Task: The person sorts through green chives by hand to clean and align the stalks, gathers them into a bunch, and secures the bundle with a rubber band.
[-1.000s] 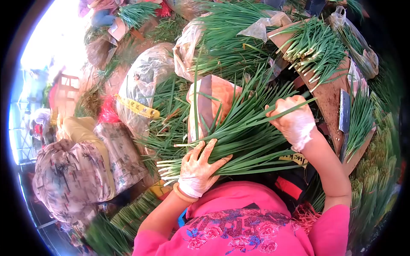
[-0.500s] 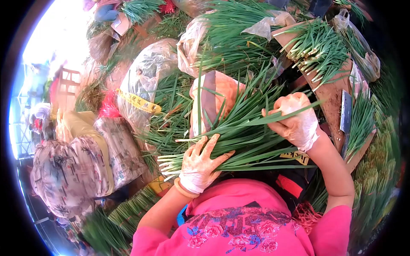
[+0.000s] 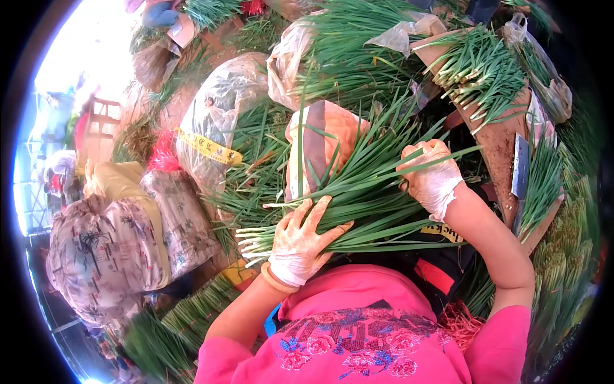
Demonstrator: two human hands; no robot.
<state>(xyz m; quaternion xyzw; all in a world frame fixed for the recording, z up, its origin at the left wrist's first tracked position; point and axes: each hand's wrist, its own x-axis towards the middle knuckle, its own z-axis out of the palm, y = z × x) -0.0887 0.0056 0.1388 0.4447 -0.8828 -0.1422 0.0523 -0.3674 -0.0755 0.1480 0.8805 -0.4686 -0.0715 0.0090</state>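
A bundle of long green stalks (image 3: 377, 208) lies across my lap, its pale ends pointing left. My left hand (image 3: 300, 240), in a thin whitish glove with a tan band at the wrist, is wrapped over the bundle near those pale ends. On the right, my gloved right hand (image 3: 432, 174) is closed with curled fingers on green leaves at the bundle's upper right side. Behind the bundle an orange, white and grey cloth (image 3: 329, 144) covers a raised shape, perhaps a knee.
Stalks (image 3: 476, 73) lie on a brown board (image 3: 492, 147) at upper right, beside a flat metal blade (image 3: 520, 166). A clear plastic bag (image 3: 214, 118) stands upper left. A person in patterned clothing (image 3: 105, 249) bends at left. Tied bundles (image 3: 563, 256) line the right side.
My right hand moved slightly right, then back left, and its fingers have curled in on the leaves. My left hand stays on the bundle.
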